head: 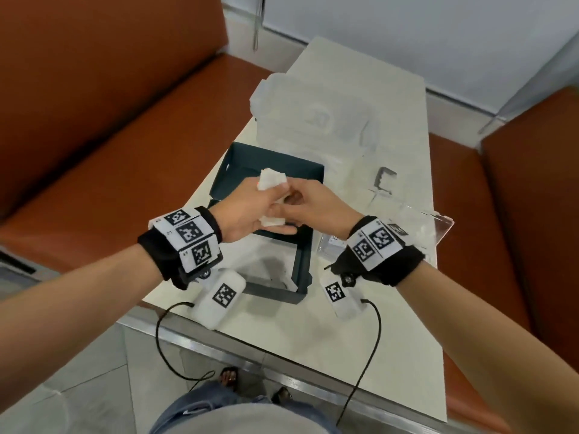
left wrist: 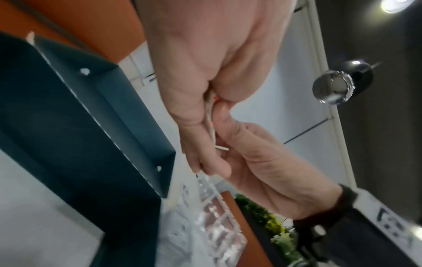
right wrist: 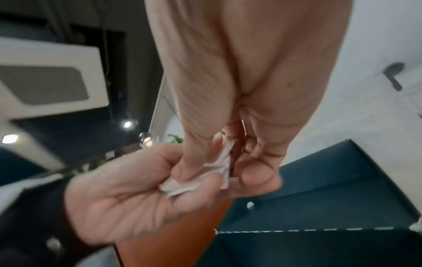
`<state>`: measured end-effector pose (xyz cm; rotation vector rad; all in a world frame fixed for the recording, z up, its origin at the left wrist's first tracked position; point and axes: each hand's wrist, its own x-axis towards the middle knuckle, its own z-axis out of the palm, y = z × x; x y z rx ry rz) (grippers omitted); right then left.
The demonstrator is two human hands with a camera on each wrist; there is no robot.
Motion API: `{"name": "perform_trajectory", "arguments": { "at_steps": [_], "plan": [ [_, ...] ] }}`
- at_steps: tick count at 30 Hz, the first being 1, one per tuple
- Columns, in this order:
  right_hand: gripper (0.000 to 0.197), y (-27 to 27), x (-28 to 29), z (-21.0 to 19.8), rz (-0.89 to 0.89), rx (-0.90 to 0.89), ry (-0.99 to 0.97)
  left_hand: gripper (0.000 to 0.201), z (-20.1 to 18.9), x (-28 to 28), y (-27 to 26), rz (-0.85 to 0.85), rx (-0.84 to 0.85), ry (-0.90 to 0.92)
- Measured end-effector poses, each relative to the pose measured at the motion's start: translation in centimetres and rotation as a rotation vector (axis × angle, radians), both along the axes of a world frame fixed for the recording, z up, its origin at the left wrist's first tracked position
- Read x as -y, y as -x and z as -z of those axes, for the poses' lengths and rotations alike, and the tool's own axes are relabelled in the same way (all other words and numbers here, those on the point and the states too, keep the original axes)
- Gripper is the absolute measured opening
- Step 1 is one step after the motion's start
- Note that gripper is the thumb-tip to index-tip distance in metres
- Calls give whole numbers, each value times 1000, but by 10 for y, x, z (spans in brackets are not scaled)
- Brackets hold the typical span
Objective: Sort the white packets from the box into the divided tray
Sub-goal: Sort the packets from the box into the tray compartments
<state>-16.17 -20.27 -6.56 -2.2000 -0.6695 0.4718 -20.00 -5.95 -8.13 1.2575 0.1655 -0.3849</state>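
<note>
The left hand's fingers [head: 283, 202] are curled around a small bunch of white packets [head: 272, 180], and the right hand's fingers [head: 289, 211] pinch into the same bunch, seemingly to peel one packet off. Both the left hand [head: 250, 211] and right hand [head: 316, 205] hover over the dark box [head: 300, 264], which sits near the bench's [head: 313, 327] front edge. The clear divided tray [head: 423, 227] lies just right of the box, toward the bench's right edge.

To do this well, I'd take just one packet by its edge, keep the rest clamped, then carry it across to a compartment.

The right wrist view shows the fanned, crumpled packet edges between the two thumbs; the head view alone shows the layout, and the left wrist view the tray's dividers [left wrist: 219, 216].
</note>
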Motion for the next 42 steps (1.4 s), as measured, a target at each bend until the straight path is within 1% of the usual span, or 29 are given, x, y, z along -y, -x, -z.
{"name": "perform_trajectory", "arguments": {
  "at_steps": [2, 3, 4, 6, 8, 10, 12, 14, 16, 18, 20, 22, 25, 27, 30, 33, 35, 38, 40, 42],
  "plan": [
    [31, -5, -3, 11, -64, 113, 238, 26, 9, -16, -1, -110, 15, -191],
    [40, -6, -6, 18, -155, 128, 410, 24, 14, -26, -1, -155, 20, -326],
    [47, -5, -11, 26, -290, 104, 586, 22, 20, -37, -1, -182, 28, -472],
    [59, 2, -20, 41, -558, 23, 889, 18, 31, -58, 1, -182, 53, -750],
    [69, 10, -26, 53, -709, 17, 1090, 14, 41, -76, 8, -145, 61, -975],
    [77, 16, -29, 63, -780, 57, 1170, 13, 51, -88, 16, -108, 37, -1124],
    [80, 20, -30, 71, -826, 112, 1179, 20, 60, -95, 24, -72, 1, -1211],
    [80, 23, -31, 77, -859, 170, 1177, 28, 68, -98, 30, -36, -33, -1236],
    [80, 24, -33, 82, -887, 204, 1193, 28, 73, -99, 35, -28, -63, -1199],
    [78, 24, -35, 86, -901, 224, 1203, 37, 76, -100, 40, -37, -74, -1141],
    [72, 22, -39, 89, -900, 231, 1201, 44, 76, -101, 43, -17, -74, -1104],
    [64, 18, -43, 92, -887, 240, 1187, 40, 78, -101, 44, 12, -69, -1078],
    [45, 15, -47, 95, -822, 250, 1124, 27, 83, -99, 40, -1, -51, -1095],
    [39, 16, -50, 98, -782, 210, 1070, 22, 86, -99, 35, -18, -33, -1119],
    [35, 21, -60, 101, -803, 131, 940, 20, 88, -99, 30, 3, -8, -1156],
    [38, 24, -67, 99, -779, 27, 821, 17, 93, -100, 28, 9, -4, -1155],
    [37, 21, -68, 96, -705, -60, 767, 19, 94, -102, 27, 8, -5, -1136],
    [24, 15, -65, 86, -576, -174, 674, 29, 87, -106, 25, -39, 26, -1118],
    [20, 10, -59, 77, -493, -197, 596, 34, 76, -107, 22, -109, 85, -1158],
    [24, 6, -50, 69, -369, -258, 483, 35, 62, -106, 19, -179, 175, -1164]
  ]
}}
